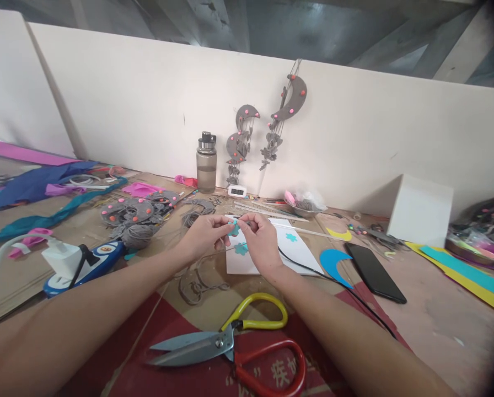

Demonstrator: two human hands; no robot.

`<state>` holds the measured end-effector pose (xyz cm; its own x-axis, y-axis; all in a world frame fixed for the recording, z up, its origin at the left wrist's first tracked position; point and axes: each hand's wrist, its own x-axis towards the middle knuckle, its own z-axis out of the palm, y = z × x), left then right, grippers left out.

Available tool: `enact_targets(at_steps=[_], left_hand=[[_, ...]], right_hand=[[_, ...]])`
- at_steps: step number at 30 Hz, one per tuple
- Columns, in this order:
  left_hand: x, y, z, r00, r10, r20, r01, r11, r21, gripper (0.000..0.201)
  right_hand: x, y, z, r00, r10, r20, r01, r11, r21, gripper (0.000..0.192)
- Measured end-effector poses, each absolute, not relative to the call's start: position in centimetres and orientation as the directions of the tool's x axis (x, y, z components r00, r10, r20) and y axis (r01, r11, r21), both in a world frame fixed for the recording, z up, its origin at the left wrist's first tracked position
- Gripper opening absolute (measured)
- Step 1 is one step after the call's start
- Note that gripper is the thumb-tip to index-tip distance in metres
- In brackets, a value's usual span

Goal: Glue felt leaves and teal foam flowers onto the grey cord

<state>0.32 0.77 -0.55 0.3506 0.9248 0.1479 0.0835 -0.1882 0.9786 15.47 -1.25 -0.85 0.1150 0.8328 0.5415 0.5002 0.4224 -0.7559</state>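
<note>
Over a white sheet of paper (pixel 247 266), the fingertips of both my hands meet on a small turquoise flower cutout (pixel 232 227). My left hand (pixel 205 236) pinches it from the left, and my right hand (pixel 260 241) grips its right side, with the thumb at its edge. Just below, a second turquoise flower (pixel 241 248) lies along a thin grey string. A third flower (pixel 291 237) rests flat on the paper, right of my hands. Grey yarn (pixel 195 286) trails in loops below my left wrist. A black cord (pixel 300 267) runs out from beneath my right hand.
Large scissors (pixel 220 342) with yellow and red handles lie open in front. To the right are a blue crescent (pixel 333 266) and a black phone (pixel 375 273). A power strip (pixel 85 270) sits left. Behind stand a water bottle (pixel 206 165) and a small clock (pixel 237 191).
</note>
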Motion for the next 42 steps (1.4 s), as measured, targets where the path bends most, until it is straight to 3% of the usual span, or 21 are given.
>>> enact_targets(at_steps=[18, 24, 29, 35, 38, 42], left_hand=[[0.3, 0.7, -0.8, 0.394, 0.896, 0.206, 0.170, -0.291, 0.942, 0.030], [0.3, 1.0, -1.1, 0.337, 0.918, 0.210, 0.220, -0.293, 0.930, 0.026], [-0.4, 1.7, -1.0, 0.231, 0.937, 0.262, 0.283, -0.322, 0.903, 0.024], [-2.1, 3.6, -1.1, 0.020, 0.931, 0.366, 0.220, -0.361, 0.906, 0.023], [-2.6, 4.4, -1.3, -0.063, 0.934, 0.350, 0.063, -0.347, 0.936, 0.017], [-2.8, 4.7, -1.3, -0.106, 0.953, 0.283, -0.103, -0.294, 0.950, 0.018]], right_hand=[[15.8, -0.9, -1.6, 0.044, 0.767, 0.641, 0.590, 0.498, -0.636, 0.012], [15.7, -1.0, -1.5, 0.029, 0.770, 0.637, 0.613, 0.490, -0.619, 0.013], [15.4, -1.2, -1.5, 0.026, 0.835, 0.550, 0.583, 0.434, -0.687, 0.023], [13.4, -3.5, -1.3, -0.203, 0.859, 0.470, 0.567, 0.495, -0.658, 0.021], [12.1, -5.6, -0.6, -0.444, 0.747, 0.495, 0.573, 0.661, -0.484, 0.020], [11.9, -7.5, 1.1, -0.689, 0.422, 0.589, 0.511, 0.859, -0.018, 0.028]])
